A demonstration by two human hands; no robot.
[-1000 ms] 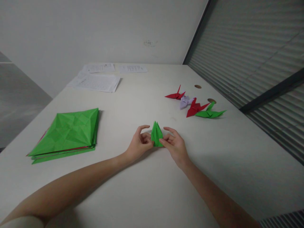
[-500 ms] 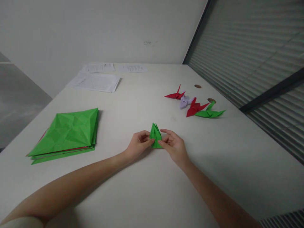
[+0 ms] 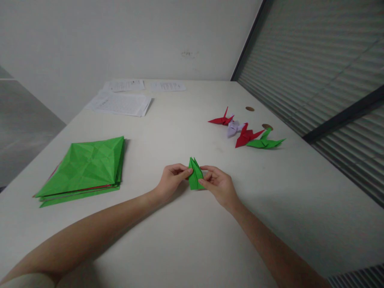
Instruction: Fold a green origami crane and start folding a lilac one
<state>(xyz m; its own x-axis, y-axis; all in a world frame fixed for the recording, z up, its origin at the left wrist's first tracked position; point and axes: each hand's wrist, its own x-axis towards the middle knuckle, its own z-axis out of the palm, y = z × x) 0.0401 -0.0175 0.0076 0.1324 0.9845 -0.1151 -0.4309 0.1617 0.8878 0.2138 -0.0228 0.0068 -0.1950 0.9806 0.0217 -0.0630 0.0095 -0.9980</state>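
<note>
A small piece of folded green origami paper [image 3: 195, 176] stands near the middle of the table, its pointed tips upward and split at the top. My left hand [image 3: 173, 180] pinches its left edge between thumb and fingers, partway up. On the other side, my right hand [image 3: 219, 184] grips the lower right edge, thumb in front and fingers behind. The fingertips behind the paper are partly hidden.
Creased green sheets [image 3: 87, 164] lie stacked on the left of the white table [image 3: 168, 248]. Several folded paper cranes, among them a red crane [image 3: 246, 137] and a green crane [image 3: 265, 142], sit at the right. Printed papers [image 3: 123, 104] lie farther back.
My left hand has shifted slightly left and its thumb has moved up the paper's left edge. The folded paper has turned a little, its tips now leaning left.
</note>
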